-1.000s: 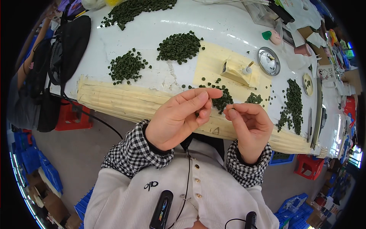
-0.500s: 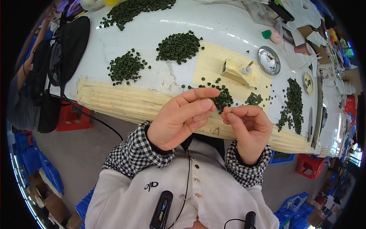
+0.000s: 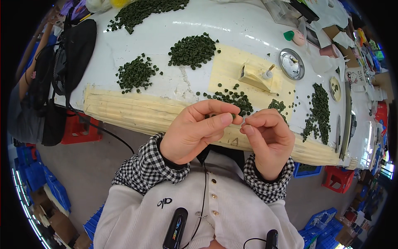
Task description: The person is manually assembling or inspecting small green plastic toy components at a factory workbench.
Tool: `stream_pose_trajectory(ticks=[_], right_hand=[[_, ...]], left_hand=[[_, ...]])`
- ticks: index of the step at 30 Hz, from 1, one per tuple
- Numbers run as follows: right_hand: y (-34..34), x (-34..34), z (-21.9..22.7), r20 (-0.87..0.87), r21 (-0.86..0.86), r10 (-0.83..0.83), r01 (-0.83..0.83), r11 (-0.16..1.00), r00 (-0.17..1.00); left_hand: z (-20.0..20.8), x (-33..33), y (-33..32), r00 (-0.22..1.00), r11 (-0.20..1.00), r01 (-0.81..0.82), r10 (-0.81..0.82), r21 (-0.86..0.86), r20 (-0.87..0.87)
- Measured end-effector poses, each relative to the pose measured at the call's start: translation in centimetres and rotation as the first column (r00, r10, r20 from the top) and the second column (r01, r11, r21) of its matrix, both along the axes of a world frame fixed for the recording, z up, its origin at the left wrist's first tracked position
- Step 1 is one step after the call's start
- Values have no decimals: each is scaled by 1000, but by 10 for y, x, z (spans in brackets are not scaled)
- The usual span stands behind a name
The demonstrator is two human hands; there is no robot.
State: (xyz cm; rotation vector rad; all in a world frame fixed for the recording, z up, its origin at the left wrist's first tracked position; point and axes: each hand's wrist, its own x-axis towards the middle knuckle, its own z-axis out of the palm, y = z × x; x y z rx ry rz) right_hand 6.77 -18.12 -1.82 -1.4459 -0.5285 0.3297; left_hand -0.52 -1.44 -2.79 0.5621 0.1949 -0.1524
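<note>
My left hand (image 3: pixel 192 130) is curled near the table's front edge, thumb and index finger pinched together. A bit of dark green shows at those fingertips, apparently one of the small green round pieces. Close beside it, my right hand (image 3: pixel 271 139) pinches thumb against index finger; whatever lies between them is too small to make out. The two sets of fingertips nearly meet. Just beyond them lies a loose heap of small dark green round pieces (image 3: pixel 238 99), partly behind my left fingers. A smaller green cluster (image 3: pixel 277 105) sits behind my right hand.
More green piles lie at left (image 3: pixel 136 74), centre (image 3: pixel 192 50) and right (image 3: pixel 320 110). A taped block (image 3: pixel 255 78) with a small upright peg stands on yellowish paper. Near it is a round metal lid (image 3: pixel 291 64). Tweezers (image 3: pixel 338 130) lie far right; a black bag (image 3: pixel 81 54) hangs left.
My left index finger has bent down from its raised position onto the thumb, and a bit of green now shows there. My right hand has shifted slightly up and left.
</note>
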Motion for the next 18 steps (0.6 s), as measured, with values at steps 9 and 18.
stream_pose_trajectory(ticks=[9, 18], right_hand=[[4, -2, 1, -28, 40, 7, -6, 999, 1000], [4, -2, 1, -8, -6, 38, -38, 999, 999]], left_hand=[[11, 0, -5, 997, 961, -52, 64, 271, -37], [7, -1, -9, 990, 837, -142, 129, 529, 62]])
